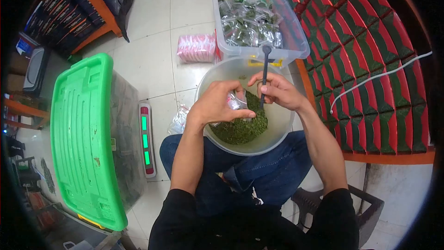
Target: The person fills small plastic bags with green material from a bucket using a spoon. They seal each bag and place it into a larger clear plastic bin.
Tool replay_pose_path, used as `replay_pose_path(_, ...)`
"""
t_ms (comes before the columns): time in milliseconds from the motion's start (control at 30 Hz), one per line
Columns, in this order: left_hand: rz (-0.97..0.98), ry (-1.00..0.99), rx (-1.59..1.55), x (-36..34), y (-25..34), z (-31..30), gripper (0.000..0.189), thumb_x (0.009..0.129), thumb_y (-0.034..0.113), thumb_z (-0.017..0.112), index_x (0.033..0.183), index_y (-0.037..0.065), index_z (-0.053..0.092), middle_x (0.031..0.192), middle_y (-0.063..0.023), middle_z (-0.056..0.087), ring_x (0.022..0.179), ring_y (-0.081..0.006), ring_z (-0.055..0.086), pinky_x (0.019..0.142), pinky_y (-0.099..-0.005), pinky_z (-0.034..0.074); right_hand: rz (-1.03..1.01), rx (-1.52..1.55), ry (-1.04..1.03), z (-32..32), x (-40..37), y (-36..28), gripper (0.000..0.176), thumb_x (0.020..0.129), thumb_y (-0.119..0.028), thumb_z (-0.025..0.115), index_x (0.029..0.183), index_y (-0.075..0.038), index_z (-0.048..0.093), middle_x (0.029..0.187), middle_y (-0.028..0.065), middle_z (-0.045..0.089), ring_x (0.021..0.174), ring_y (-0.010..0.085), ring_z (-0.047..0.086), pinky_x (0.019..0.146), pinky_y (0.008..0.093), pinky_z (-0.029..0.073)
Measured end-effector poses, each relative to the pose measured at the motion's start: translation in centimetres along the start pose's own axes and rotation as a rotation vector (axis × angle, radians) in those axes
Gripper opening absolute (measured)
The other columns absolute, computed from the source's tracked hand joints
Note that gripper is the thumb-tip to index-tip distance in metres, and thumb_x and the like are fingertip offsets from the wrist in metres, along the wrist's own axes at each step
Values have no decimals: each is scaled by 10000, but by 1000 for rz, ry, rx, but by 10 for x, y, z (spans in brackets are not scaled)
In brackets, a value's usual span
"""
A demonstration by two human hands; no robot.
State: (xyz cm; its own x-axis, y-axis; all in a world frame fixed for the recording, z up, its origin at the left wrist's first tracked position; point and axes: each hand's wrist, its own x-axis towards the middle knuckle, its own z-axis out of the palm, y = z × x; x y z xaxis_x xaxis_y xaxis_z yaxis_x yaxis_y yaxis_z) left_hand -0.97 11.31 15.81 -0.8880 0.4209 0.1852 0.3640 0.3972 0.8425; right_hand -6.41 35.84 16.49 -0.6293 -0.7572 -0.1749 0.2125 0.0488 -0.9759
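Note:
A round translucent tub (pixel 283 127) between my knees holds a heap of chopped green leaves (pixel 240 132). Over its left part my left hand (pixel 221 104) grips a small clear plastic bag (pixel 237 101), thumb and fingers round its sides. My right hand (pixel 279 91) holds a long dark spoon-like tool (pixel 265 71) upright just to the right of the bag. The tool's round end is at the top and its lower end is down by the leaves.
Beyond the tub stands a clear bin (pixel 293 46) of filled small bags (pixel 249 23). Left of it lies a pink-and-white bundle (pixel 196 48). A green-lidded box (pixel 83 143) and a scale display (pixel 146 139) are at left, red-and-green packs (pixel 365 65) at right.

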Motion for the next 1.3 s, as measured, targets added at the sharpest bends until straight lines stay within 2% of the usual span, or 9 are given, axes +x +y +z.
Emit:
replay_pose_path(133,137,-9,-97,17,-18,3,493,644,373,952,835,43,638,774,-61,674,718,-167,620,688,-319,494,-2,-47,-86,6,15,1,217,1004,-177,586,1178,-53,623,975,-4,627,681,58,518,618,223,433)
replay_pose_path(300,-76,-234,-423,14,-33,-3,373,722,259,928,785,52,625,759,15,644,705,-64,556,610,-259,451,58,-82,-202,-2,19,18,142,996,-162,578,1009,-37,643,872,-11,611,675,63,505,610,229,415)
replay_pose_path(400,-256,-268,-392,12,-37,-5,425,698,302,941,705,33,612,726,-33,653,723,-106,592,680,-294,483,76,-103,-224,-6,17,25,145,998,-170,577,982,-40,638,841,-15,598,677,64,509,610,229,413)
replay_pose_path(533,-156,-100,-354,6,-29,11,339,730,185,918,786,64,606,731,40,604,685,-38,523,597,-218,418,29,-137,-202,-10,16,28,158,1001,-183,581,1027,-39,639,851,-19,595,686,66,514,614,232,416)
replay_pose_path(700,-204,327,-260,-6,-26,26,379,687,122,896,969,49,652,831,-53,732,777,-107,659,675,-276,515,-74,-133,98,-9,-2,27,189,1007,-161,585,1140,-33,622,887,-10,611,712,81,557,652,251,470)
replay_pose_path(1000,-64,536,125,-9,-22,43,497,712,130,840,1168,68,654,941,-135,743,882,-312,735,767,-378,571,-385,-537,805,36,-39,-35,125,1006,-83,593,1023,36,629,913,91,689,833,124,672,692,288,522)
replay_pose_path(1133,-95,554,171,-11,-16,46,499,715,122,828,1182,91,656,964,-125,732,861,-330,723,746,-395,570,-498,-1112,760,78,-30,-43,71,896,14,673,963,32,658,931,147,691,807,273,690,688,339,524)
replay_pose_path(1167,-101,562,203,-12,-13,46,502,719,128,822,1190,97,652,980,-123,727,858,-331,719,741,-402,569,-656,-1141,713,81,-23,-39,153,837,55,690,983,22,657,922,155,682,791,327,667,694,363,512)
replay_pose_path(1300,-145,567,185,-15,-11,46,521,722,148,811,1214,107,642,1022,-122,716,886,-335,709,759,-418,564,-706,-1140,689,90,-17,-31,224,809,56,692,1025,8,655,882,135,647,772,322,615,713,422,466)
